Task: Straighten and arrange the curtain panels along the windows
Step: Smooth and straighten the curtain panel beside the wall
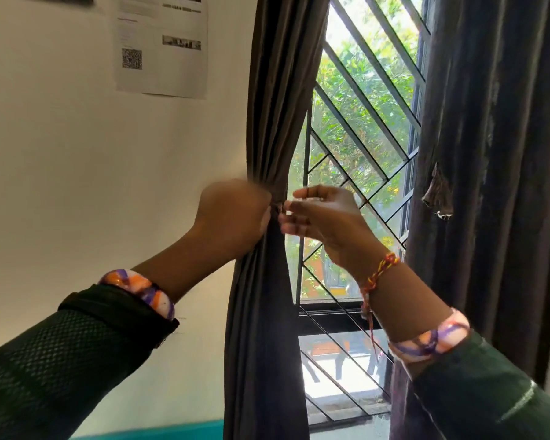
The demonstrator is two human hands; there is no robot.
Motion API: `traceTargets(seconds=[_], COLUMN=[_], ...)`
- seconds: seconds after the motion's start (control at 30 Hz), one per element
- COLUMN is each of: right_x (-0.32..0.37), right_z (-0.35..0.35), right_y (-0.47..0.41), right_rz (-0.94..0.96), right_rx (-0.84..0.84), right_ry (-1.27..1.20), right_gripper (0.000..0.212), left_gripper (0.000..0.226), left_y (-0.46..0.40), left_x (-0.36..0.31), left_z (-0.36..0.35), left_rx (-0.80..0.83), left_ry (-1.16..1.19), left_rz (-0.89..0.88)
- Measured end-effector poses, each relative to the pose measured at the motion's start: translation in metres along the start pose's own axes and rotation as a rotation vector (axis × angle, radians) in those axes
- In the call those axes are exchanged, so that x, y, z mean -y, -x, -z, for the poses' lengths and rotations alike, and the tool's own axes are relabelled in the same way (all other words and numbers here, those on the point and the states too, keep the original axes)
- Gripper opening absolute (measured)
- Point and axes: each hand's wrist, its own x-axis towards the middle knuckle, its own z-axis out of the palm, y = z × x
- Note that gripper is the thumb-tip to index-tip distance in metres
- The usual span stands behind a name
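A dark brown curtain panel [277, 90] hangs at the window's left edge, pinched into a narrow waist at mid-height. My left hand [232, 214] is closed around that gathered waist from the left, slightly blurred. My right hand [321, 217] sits just right of it, fingertips pinching something small at the curtain's edge; what it is I cannot make out. A second dark curtain panel [489, 154] hangs loose on the right side of the window.
The window [362, 128] has a black diagonal metal grille, with trees outside. A printed paper notice [162, 46] is stuck on the white wall at upper left. A small torn tag [437, 195] hangs off the right curtain.
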Motion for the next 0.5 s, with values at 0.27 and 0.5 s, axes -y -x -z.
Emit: traceTargets(seconds=[0.27, 0.5], right_x=[-0.035, -0.035], right_z=[0.002, 0.013], right_y=[0.014, 0.011], right_rz=[0.022, 0.082], right_rx=[0.053, 0.007], right_ry=[0.088, 0.043], right_gripper=[0.022, 0.032], left_gripper=[0.019, 0.027], left_y=[-0.025, -0.018], left_x=[0.020, 0.022], left_z=[0.006, -0.005], left_rx=[0.921, 0.942], left_ry=[0.860, 1.163], left_rz=[0.228, 0.217])
